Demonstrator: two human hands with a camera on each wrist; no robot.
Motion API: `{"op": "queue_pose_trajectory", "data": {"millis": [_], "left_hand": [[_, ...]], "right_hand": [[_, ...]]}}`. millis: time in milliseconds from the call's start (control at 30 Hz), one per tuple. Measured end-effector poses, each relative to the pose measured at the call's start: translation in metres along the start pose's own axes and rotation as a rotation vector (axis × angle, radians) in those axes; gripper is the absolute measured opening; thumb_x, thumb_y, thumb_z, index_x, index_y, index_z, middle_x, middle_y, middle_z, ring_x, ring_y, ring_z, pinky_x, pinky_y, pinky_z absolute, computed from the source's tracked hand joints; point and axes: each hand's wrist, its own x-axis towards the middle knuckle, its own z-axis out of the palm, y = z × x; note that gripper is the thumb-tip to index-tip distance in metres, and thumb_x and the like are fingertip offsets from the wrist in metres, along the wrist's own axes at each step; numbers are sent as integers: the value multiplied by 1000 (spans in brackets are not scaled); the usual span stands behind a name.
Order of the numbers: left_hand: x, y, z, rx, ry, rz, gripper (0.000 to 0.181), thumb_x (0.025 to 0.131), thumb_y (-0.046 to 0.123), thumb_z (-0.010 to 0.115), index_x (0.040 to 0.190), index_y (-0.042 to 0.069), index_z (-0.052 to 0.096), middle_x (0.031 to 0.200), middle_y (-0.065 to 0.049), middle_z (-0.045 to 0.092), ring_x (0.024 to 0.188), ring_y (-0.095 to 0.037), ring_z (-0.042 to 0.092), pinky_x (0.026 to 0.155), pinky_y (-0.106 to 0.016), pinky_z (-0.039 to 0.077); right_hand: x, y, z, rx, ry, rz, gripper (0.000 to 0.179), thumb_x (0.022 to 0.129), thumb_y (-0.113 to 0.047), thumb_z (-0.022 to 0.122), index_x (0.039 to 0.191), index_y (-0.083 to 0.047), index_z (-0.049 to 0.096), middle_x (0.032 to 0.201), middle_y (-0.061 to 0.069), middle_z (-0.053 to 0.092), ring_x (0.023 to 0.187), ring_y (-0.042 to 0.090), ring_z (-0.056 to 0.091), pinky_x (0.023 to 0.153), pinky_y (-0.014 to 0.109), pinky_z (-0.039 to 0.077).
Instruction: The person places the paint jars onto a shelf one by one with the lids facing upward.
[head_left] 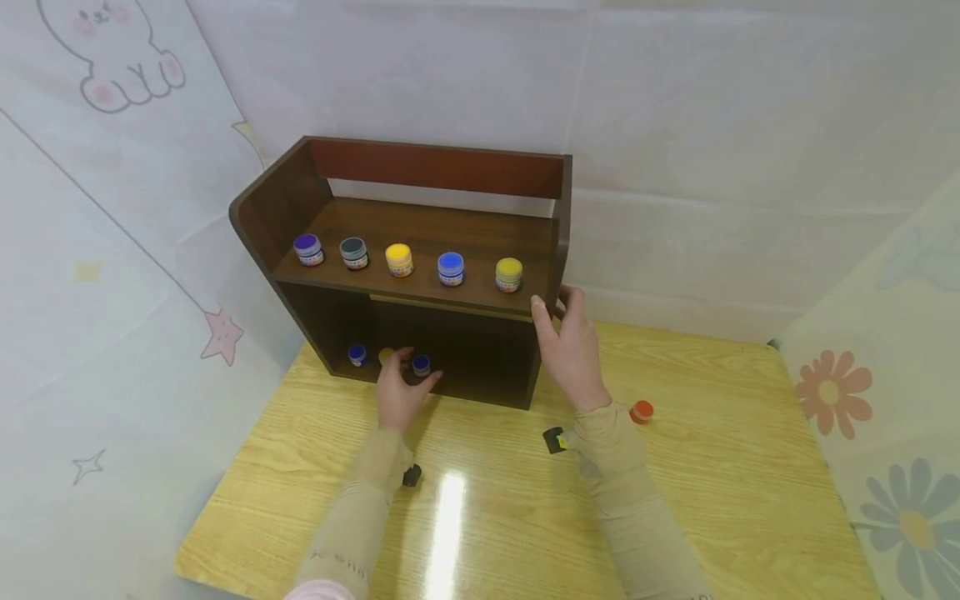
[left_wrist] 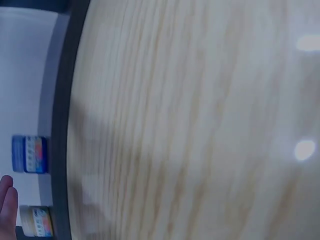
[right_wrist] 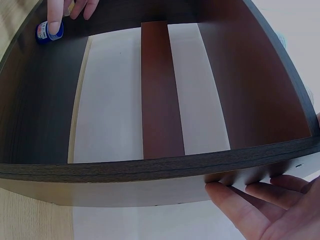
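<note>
A dark brown two-tier shelf (head_left: 420, 298) stands on the wooden table. In its lower tier, my left hand (head_left: 399, 392) pinches a small blue paint jar (head_left: 421, 365) between thumb and fingers. The right wrist view shows the thumb against this jar (right_wrist: 46, 34), which stands near the front edge. A yellow paint jar (head_left: 386, 356), partly hidden by my fingers, and another blue paint jar (head_left: 357, 355) stand to its left. My right hand (head_left: 573, 354) grips the shelf's right side panel, its fingers (right_wrist: 235, 205) against the outer face.
Along the upper tier stand a purple jar (head_left: 308, 250), a dark grey jar (head_left: 354, 253), a yellow jar (head_left: 399, 260), a blue jar (head_left: 451, 269) and an olive-yellow jar (head_left: 508, 274). A red jar (head_left: 641, 412) is on the table, right of my right wrist. White printed sheets hang behind.
</note>
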Motion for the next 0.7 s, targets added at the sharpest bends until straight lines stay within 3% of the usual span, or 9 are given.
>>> {"op": "queue_pose_trajectory", "data": {"millis": [200,367,467,700], "left_hand": [[-11,12,1,-47,27,44,66,81,29,90,133,2,59,130,-15,60,114,-36,57,99,-49,48],[-13,20,0,-111,73,108,62,84,30,87,131,0,60,127,-18,60,113,-41,57,98,-52,47],[-11,30,-8,-164,111,160,58,86,29,85,130,-1,60,126,-22,60,113,-44,55,99,-51,45],[-7,53,-33,-181,238,278,42,89,18,82,124,4,65,120,-9,64,109,-27,58,94,-40,45]], "right_hand": [[0,1,1,3,4,-2,60,105,-49,49,141,-2,41,147,24,48,127,41,56,97,53,51],[0,0,2,7,-2,0,61,105,-50,49,141,-2,41,147,24,48,127,41,55,97,54,50],[0,0,2,7,-4,5,61,105,-50,49,141,-2,41,148,24,48,128,41,55,98,53,50],[-1,1,1,20,-9,1,62,105,-52,49,141,-2,40,148,24,48,129,42,54,98,55,49]]}}
